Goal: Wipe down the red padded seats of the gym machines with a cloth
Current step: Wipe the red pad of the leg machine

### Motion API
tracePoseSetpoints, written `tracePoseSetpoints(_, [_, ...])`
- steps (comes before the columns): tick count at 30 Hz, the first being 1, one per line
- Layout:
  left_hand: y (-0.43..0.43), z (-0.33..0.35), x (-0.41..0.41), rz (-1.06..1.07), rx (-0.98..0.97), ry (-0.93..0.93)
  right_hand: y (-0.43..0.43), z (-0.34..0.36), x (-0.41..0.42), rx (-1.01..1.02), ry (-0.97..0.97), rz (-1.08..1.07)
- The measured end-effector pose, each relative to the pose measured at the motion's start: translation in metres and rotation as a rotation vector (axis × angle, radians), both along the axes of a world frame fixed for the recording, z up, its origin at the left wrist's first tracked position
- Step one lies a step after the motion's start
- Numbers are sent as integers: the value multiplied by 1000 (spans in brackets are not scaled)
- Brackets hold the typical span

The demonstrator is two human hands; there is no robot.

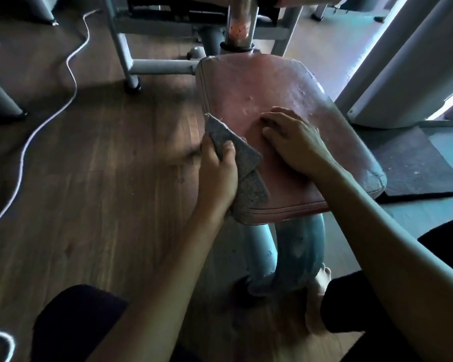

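Worn glossy red vinyl seat point(270, 82), coarse grey cloth point(246, 163), wood-grain floor point(102, 178).

No text, label, brand or number could be read anywhere. The worn red padded seat point(272, 100), the grey felt-like cloth point(246, 163) and the grey painted metal frame tubes point(162, 67) all looked unmarked, and the view was dim and soft.

We are looking down on a dark wooden floor point(102, 165), where a white cable point(71, 61) is snaking past grey metal frame tubes point(162, 67); a dark mat point(413, 163) is lying at right, bright light falling on pale panels point(403, 74).
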State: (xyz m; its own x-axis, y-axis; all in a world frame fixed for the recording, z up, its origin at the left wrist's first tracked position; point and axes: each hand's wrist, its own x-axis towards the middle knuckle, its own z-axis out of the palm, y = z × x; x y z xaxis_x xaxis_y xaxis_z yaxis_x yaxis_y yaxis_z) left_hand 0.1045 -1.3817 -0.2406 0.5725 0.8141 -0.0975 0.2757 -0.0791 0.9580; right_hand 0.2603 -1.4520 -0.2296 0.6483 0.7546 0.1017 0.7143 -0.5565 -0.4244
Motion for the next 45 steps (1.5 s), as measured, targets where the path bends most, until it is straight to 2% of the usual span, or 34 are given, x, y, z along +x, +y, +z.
tracePoseSetpoints(3, [20, 5, 25, -116, 347, 312, -17, -1, 4, 54, 13, -105])
tracePoseSetpoints(6, [16, -4, 47, -251, 670, 599, -24, 3, 10, 194, 116, -152])
tracePoseSetpoints(10, [-16, 0, 67, -362, 870, 659, -42, 5, 18, 372, 262, -214])
tracePoseSetpoints(15, [-47, 6, 104, -480, 751, 667, -61, 9, 28, 522, 341, -297])
tracePoseSetpoints(17, [-49, 19, 113, -471, 573, 471, -61, 13, 27, 517, 284, -302])
tracePoseSetpoints(19, [-37, 34, 104, -288, 380, 160, -54, 18, 22, 512, 230, -265])
tracePoseSetpoints(21, [-15, 34, 90, -70, 359, 14, -41, 19, 13, 429, 186, -188])
tracePoseSetpoints(23, [7, 21, 78, 0, 434, 73, -28, 12, 1, 161, 152, -110])
tracePoseSetpoints(25, [17, 6, 75, -25, 491, 164, -21, 0, -9, -138, 59, -60])
tracePoseSetpoints(27, [19, -3, 76, -46, 531, 175, -20, -7, -1, -262, -40, -37])
tracePoseSetpoints(31, [23, -11, 70, -107, 668, 224, -21, 1, 28, -306, -47, -42])
tracePoseSetpoints(36, [25, -22, 62, -142, 781, 302, -32, -2, 13, -335, -78, -4])
tracePoseSetpoints(45, [25, -23, 62, -118, 807, 350, -34, -11, 21, -194, -154, 60])
